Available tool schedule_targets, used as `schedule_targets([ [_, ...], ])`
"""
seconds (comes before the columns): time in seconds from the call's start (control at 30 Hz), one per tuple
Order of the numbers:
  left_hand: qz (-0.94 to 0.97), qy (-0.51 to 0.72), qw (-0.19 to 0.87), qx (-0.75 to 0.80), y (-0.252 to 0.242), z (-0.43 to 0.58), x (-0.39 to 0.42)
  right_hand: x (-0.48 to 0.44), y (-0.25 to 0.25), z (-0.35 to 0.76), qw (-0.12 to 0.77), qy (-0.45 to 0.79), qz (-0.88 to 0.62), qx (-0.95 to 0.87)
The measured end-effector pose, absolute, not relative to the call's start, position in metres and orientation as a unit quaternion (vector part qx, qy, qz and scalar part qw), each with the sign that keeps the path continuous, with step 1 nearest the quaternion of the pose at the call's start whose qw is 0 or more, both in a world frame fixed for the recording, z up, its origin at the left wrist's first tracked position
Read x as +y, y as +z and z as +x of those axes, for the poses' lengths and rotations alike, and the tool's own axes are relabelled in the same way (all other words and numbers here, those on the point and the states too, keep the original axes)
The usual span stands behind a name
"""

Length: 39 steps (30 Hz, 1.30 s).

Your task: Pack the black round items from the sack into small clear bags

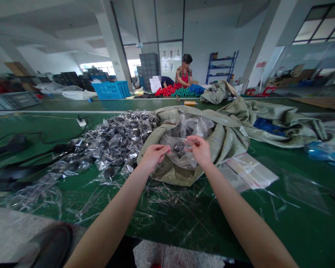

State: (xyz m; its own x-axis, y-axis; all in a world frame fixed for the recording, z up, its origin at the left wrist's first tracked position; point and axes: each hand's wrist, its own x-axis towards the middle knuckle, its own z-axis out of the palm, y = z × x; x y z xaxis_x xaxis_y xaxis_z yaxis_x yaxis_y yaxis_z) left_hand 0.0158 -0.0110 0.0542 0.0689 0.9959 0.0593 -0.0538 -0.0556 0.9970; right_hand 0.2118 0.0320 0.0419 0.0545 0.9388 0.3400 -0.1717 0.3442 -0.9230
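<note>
Between my two hands a small clear plastic bag (177,147) is stretched, with a dark item inside whose kind I cannot make out. My left hand (155,155) pinches its left end. At the opposite end, the fingertips of my right hand (200,149) are pinched together on it. Both hands are over the mouth of a grey-green woven sack (181,176), its rim rolled outward and crumpled clear plastic within. A heap of dark items in clear bags (120,139) lies left of the sack. Flat clear bags (249,169) are stacked to the right.
Clear plastic strips (170,199) litter the green table (226,219) near me. A second woven sack (290,111) with blue contents lies right. Black straps (30,163) and a power socket (82,121) lie left. Across the table a co-worker (183,72) stands behind red, green and blue bundles.
</note>
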Motion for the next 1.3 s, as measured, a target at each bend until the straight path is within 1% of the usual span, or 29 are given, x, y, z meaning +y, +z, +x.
schedule_targets([
  [0.43,0.485,0.522,0.525,0.464,0.05,0.027,-0.016,0.033,0.041,0.212,0.635,0.43,-0.367,-0.526],
  [0.67,0.491,0.514,0.491,0.504,0.051,0.027,-0.016,0.03,0.045,0.211,0.638,0.438,-0.368,-0.516],
  [0.83,0.508,0.475,0.429,0.577,0.053,0.027,-0.015,0.027,0.046,0.208,0.635,0.446,-0.36,-0.518],
  [1.0,0.557,0.409,0.301,0.657,0.058,0.023,-0.015,0.026,0.047,0.208,0.63,0.444,-0.351,-0.531],
  [1.07,0.567,0.433,0.252,0.654,0.059,0.021,-0.015,0.025,0.047,0.209,0.631,0.444,-0.352,-0.53],
  [1.1,0.569,0.457,0.249,0.637,0.06,0.02,-0.014,0.025,0.047,0.21,0.632,0.443,-0.352,-0.53],
  [1.13,0.571,0.479,0.269,0.61,0.059,0.019,-0.014,0.025,0.048,0.209,0.631,0.444,-0.352,-0.53],
  [1.17,0.571,0.491,0.313,0.579,0.058,0.018,-0.013,0.025,0.048,0.209,0.629,0.446,-0.35,-0.532],
  [1.23,0.565,0.477,0.433,0.515,0.053,0.018,-0.011,0.025,0.049,0.208,0.62,0.453,-0.343,-0.54],
  [1.3,0.547,0.46,0.511,0.477,0.047,0.018,-0.009,0.026,0.05,0.209,0.605,0.466,-0.332,-0.554],
])
